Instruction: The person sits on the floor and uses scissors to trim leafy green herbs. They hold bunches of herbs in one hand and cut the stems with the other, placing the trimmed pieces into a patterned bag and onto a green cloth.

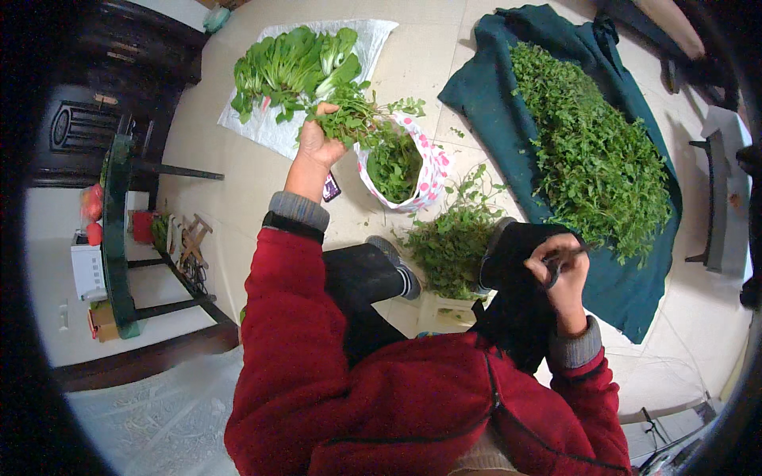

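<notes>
My left hand (319,143) grips a bunch of leafy green stems (351,116) at the left rim of a white plastic bag with pink dots (437,172). The bag stands open on the floor, with more greens (396,169) inside. My right hand (562,271), above my right knee, is closed around a small dark tool (555,268), apparently scissors, partly hidden by the fingers. A loose heap of stemmed greens (449,256) lies between my feet. To the right, a large mound of the same kind of greens (595,154) rests on a dark green cloth (488,89).
Bok choy (286,59) lies on a white woven sheet (378,38) at the upper left. A phone (331,187) is on the tiles beside the bag. Another person's arm (673,27) shows at the upper right. A dark green table (116,238) stands left.
</notes>
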Demonstrator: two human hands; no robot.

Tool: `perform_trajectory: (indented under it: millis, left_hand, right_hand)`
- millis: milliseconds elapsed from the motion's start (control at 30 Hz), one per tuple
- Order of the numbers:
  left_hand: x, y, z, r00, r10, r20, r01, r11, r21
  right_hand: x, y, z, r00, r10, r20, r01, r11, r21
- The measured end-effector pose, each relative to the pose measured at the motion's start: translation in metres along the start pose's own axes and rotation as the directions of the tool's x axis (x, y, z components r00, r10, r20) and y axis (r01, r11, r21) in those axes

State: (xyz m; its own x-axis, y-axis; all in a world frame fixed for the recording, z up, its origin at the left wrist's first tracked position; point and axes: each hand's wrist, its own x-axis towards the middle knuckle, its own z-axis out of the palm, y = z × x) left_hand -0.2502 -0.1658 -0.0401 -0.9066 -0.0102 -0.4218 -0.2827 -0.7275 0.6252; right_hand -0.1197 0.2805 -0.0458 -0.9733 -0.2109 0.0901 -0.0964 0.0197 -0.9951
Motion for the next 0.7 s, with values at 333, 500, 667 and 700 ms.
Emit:
perform_trajectory:
  millis: [333,500,667,700]
  left_hand:
    - [-0.159,-0.053,0.124,0.923,-0.168,0.345,0.185,0.982,-0.019]
    - [-0.223,-0.116,0.126,0.901,-0.220,0.373,0.332,0.904,-0.268]
    - [-0.251,-0.161,0.111,0.935,-0.173,0.311,0.267,0.919,-0.289]
    - [-0.255,-0.166,0.110,0.949,-0.127,0.288,0.206,0.942,-0.265]
  right_hand:
    - [-0.011,-0.092,0.025,0.998,-0.046,0.036,0.040,0.988,0.149]
    - [-0.031,-0.101,0.051,0.989,0.142,0.049,-0.149,0.957,0.249]
    - [-0.054,-0.098,0.059,0.991,0.109,0.076,-0.124,0.962,0.242]
    - [-0.055,-0.098,0.061,0.994,0.092,0.053,-0.101,0.972,0.214]
